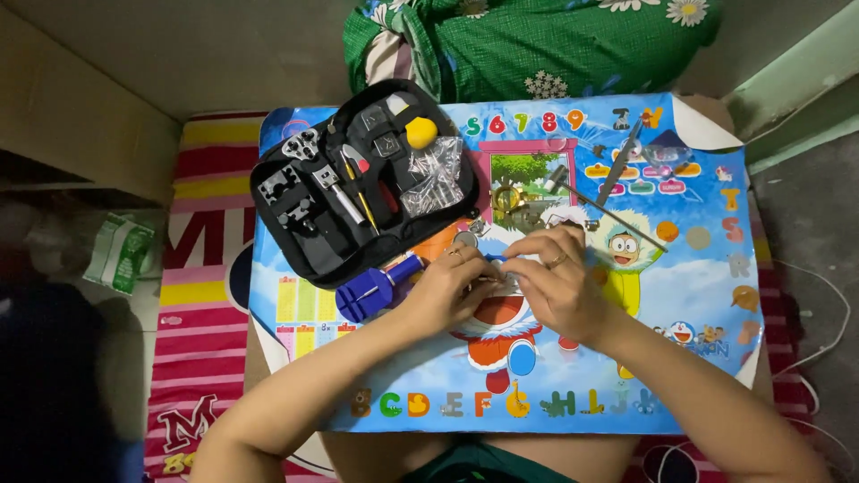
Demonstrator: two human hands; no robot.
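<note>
My left hand and my right hand meet over the middle of a colourful cartoon mat. Between their fingertips they pinch a small metal part, mostly hidden by the fingers; what it is cannot be made out. Each hand wears a ring. A blue tool block lies just left of my left hand. A round metal piece rests on the mat just above the hands.
An open black tool case with several small tools, a yellow ball and a clear bag sits upper left. A small hammer and tweezers lie upper right. Striped bedding lies left, green floral fabric behind.
</note>
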